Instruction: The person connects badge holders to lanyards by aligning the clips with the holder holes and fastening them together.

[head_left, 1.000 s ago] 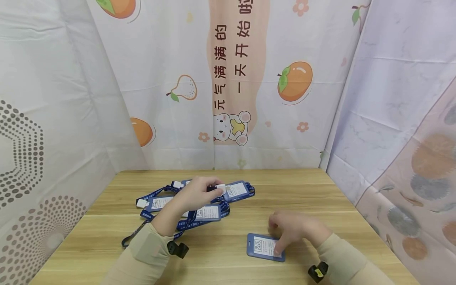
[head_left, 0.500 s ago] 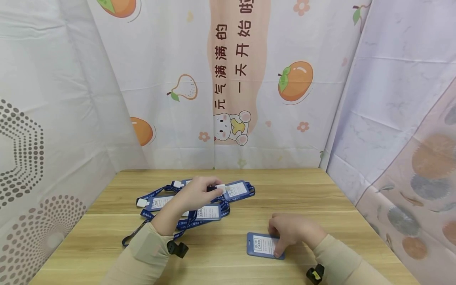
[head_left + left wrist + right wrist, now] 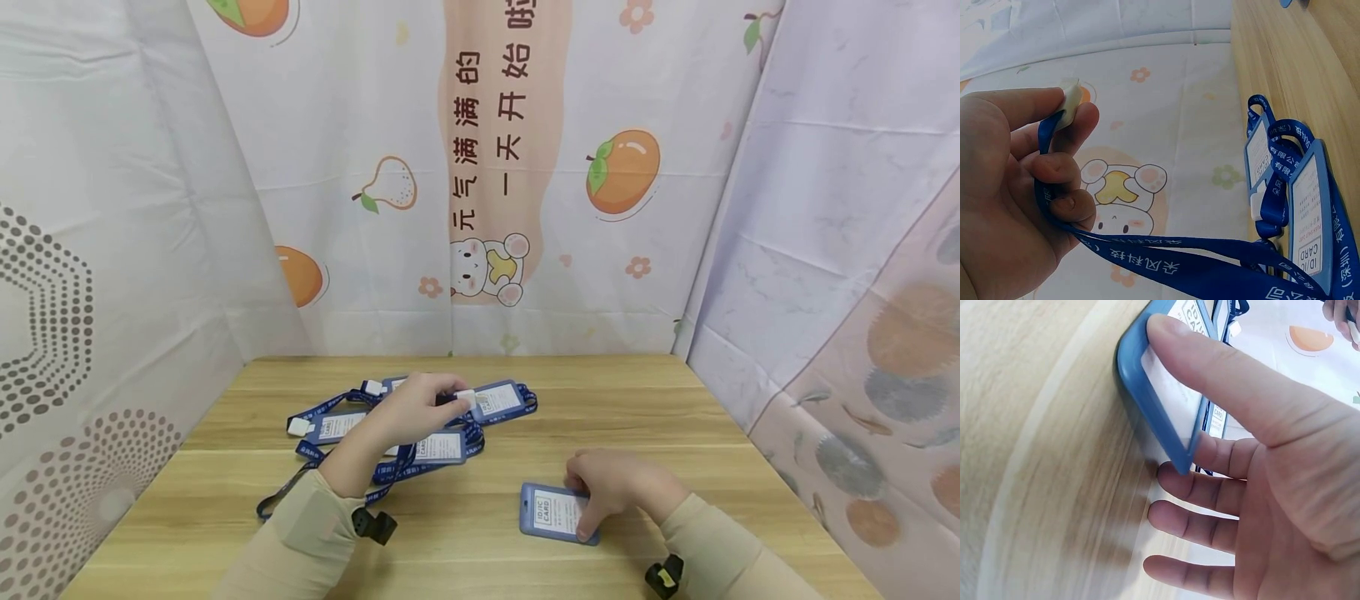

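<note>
My left hand pinches a white plastic clip between thumb and index finger. From that clip a dark blue printed lanyard runs through the curled fingers and down toward the table. My right hand pinches a blue ID card holder at its near right end, thumb on the face and fingers at the edge. No lanyard shows on this holder. Its slotted end points left, and in the right wrist view the holder is tilted, with its near corner off the wood.
Several more blue card holders with lanyards lie tangled at the back left, such as one holder and another holder. The wooden table ends at a patterned curtain at the back and sides.
My right hand has moved slightly left and now grips the card holder, whose left end has risen a little. The left hand has stayed put with the clip.
</note>
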`<state>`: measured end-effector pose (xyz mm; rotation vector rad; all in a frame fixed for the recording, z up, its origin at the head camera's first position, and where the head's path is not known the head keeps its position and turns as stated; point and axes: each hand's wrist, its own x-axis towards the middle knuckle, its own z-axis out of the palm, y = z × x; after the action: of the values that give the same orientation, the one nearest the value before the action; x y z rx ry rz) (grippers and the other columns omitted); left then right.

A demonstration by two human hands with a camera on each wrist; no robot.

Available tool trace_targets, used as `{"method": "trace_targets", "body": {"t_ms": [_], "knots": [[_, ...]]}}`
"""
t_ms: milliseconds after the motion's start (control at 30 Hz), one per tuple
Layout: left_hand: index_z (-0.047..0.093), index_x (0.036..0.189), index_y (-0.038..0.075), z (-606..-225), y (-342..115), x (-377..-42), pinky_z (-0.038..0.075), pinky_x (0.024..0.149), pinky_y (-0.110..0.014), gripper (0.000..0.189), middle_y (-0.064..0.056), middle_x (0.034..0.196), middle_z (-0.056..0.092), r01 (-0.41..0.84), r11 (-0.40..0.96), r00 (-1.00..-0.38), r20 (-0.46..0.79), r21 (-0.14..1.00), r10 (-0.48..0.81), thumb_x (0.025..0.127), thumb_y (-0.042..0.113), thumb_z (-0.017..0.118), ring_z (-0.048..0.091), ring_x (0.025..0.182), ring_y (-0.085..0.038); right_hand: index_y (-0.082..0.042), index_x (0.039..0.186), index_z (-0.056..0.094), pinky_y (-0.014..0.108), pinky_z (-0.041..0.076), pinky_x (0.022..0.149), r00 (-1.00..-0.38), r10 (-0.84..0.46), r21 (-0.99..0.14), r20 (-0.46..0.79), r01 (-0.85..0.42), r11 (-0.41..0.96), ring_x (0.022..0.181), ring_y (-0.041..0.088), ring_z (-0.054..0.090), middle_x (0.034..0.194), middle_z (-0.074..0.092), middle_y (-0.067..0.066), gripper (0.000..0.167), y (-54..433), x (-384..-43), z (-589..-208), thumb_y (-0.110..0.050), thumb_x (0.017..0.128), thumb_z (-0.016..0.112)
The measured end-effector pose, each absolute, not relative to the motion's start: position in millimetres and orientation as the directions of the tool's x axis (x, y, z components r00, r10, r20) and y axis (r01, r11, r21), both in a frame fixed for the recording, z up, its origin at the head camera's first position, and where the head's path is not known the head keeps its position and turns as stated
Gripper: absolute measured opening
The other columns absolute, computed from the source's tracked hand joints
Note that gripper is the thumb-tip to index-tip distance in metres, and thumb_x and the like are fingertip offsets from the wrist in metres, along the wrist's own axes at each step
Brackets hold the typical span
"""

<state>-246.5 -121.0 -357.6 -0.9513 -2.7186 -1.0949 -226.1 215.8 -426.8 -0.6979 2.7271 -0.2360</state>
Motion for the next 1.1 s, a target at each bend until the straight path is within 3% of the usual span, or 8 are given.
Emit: {"method": "trace_targets", "body": {"t_ms": [267,467,567,767,1100], "knots": [[0.07,0.124,0.014,-360,-122,-245,0.052,0.094,-0.042,0.028,0.002,0.119,0.07,0.55,0.57,-0.818,0.255,0.61,0.516,0.104,0.031,0.061,0.064,0.109,-0.014,-0.021,0.092,0.061,0.036,0.046,0.072,-0.824,-0.505,-0.285,-0.258,-0.435,0.854,0.075,0.013,0.052,0.082,0.056,-0.011,0.049,218,-228,-428,-0.038,0.062,0.096],[0.07,0.125,0.015,-361,-122,-244,0.052,0.095,-0.042,0.028,0.002,0.12,0.069,0.54,0.575,-0.824,0.245,0.615,0.511,0.104,0.032,0.061,0.064,0.111,-0.015,-0.011,0.104,0.069,0.041,0.049,0.08,-0.834,-0.492,-0.356,-0.25,-0.394,0.847,0.079,0.014,0.054,0.086,0.06,-0.009,0.049,220,-230,-428,-0.032,0.068,0.095],[0.069,0.125,0.015,-362,-122,-244,0.052,0.094,-0.042,0.029,0.002,0.12,0.069,0.542,0.571,-0.822,0.245,0.617,0.515,0.104,0.032,0.061,0.064,0.11,-0.015,-0.008,0.102,0.069,0.041,0.048,0.076,-0.832,-0.517,-0.396,-0.199,-0.414,0.819,0.077,0.014,0.054,0.085,0.061,-0.007,0.041,221,-232,-427,-0.026,0.073,0.091],[0.069,0.126,0.014,-363,-123,-244,0.052,0.094,-0.041,0.03,0.002,0.12,0.069,0.539,0.583,-0.825,0.245,0.608,0.508,0.103,0.032,0.061,0.064,0.109,-0.014,-0.014,0.091,0.069,0.032,0.045,0.065,-0.802,-0.586,-0.449,-0.117,-0.484,0.751,0.07,0.01,0.054,0.078,0.059,-0.01,0.017,228,-237,-427,-0.022,0.084,0.083],[0.07,0.125,0.015,-364,-124,-242,0.052,0.094,-0.041,0.03,0.004,0.118,0.069,0.534,0.577,-0.828,0.244,0.617,0.506,0.103,0.034,0.061,0.062,0.11,-0.014,-0.018,0.094,0.07,0.029,0.048,0.063,-0.798,-0.596,-0.588,-0.086,-0.442,0.677,0.074,0.012,0.06,0.084,0.066,-0.009,0.006,240,-249,-424,-0.024,0.096,0.073]]}}
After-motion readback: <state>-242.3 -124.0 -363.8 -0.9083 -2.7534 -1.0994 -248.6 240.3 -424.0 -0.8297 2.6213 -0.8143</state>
